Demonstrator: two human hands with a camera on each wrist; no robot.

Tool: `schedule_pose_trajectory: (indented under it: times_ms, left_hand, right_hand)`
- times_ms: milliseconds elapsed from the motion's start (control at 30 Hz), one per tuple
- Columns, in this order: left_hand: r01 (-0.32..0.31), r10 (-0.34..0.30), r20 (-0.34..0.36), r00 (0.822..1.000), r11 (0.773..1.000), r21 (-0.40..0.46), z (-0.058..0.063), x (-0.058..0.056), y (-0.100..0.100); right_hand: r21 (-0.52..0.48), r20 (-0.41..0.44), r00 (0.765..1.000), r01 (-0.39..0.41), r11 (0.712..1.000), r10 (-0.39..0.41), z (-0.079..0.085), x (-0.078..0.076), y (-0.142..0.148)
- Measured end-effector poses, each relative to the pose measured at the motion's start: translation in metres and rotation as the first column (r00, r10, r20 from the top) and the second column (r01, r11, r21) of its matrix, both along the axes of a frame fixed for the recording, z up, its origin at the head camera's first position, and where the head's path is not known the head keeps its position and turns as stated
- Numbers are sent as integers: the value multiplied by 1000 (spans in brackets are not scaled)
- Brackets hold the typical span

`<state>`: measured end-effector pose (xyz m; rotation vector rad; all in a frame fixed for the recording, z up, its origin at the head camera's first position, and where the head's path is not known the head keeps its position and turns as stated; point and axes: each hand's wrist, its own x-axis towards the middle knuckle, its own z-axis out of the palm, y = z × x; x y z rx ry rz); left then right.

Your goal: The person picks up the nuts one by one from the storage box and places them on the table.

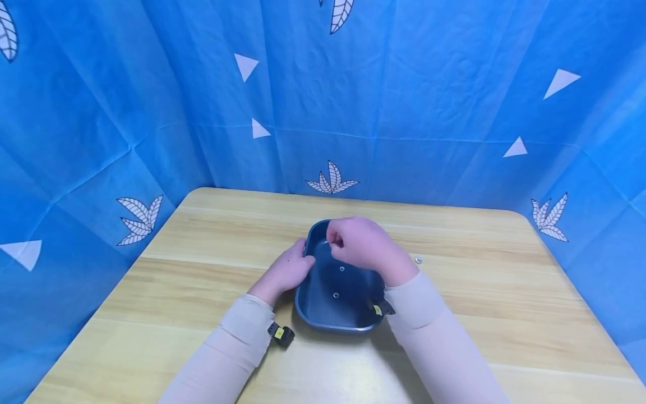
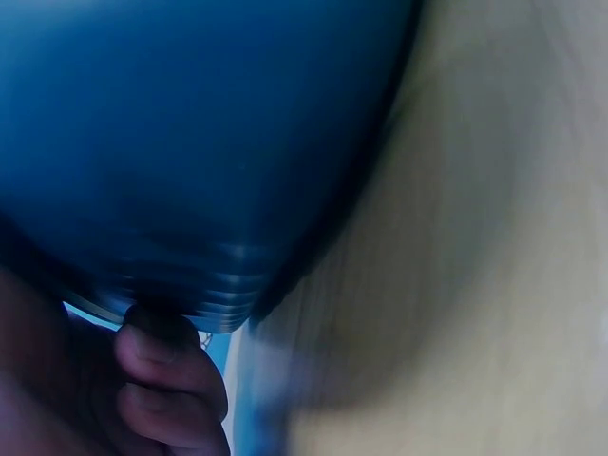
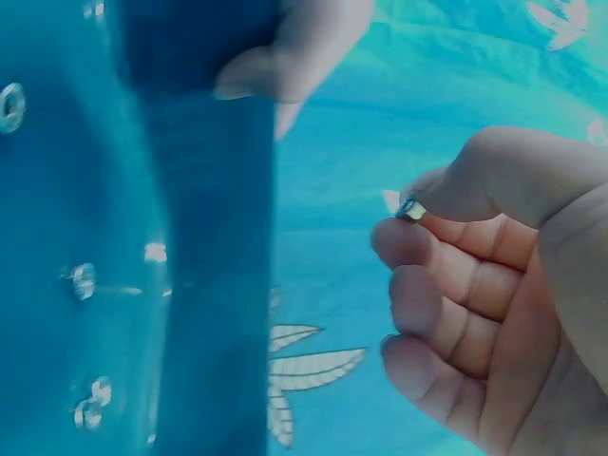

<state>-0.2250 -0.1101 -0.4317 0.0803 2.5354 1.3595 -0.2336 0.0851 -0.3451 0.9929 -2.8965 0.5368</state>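
Note:
A dark blue plastic bin [image 1: 318, 322] with rounded corners stands on the table. My left hand [image 1: 289, 268] grips its left wall, thumb over the rim and fingers on the outside; the left wrist view shows those fingers [image 2: 171, 380] against the ribbed outer side. Above the bin's far part is my right hand [image 1: 364, 244], pinching a small metal nut [image 3: 410, 210] between thumb and forefinger, while its other fingers are curled. On the bin floor lie several small metal nuts [image 1: 336, 295], some also visible as shiny rings [image 3: 84, 281] in the right wrist view.
One more small metal nut [image 1: 418, 260] lies on the wooden table [image 1: 504, 292] to the right of the bin. A blue curtain [image 1: 429, 101] with leaf and triangle prints hangs behind the table and along both sides.

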Motion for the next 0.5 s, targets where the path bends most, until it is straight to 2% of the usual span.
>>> schedule_pose_trajectory:
  times_ms: [267, 500]
  left_hand:
    - [-2, 2, -3, 1000, 1000, -6, -1, 0, 0]
    - [1, -1, -10, 1000, 1000, -6, 0, 1, -1]
  right_hand:
    - [-40, -34, 999, -8, 999, 7, 15, 15, 12]
    - [-42, 10, 999, 41, 998, -41, 22, 21, 24]
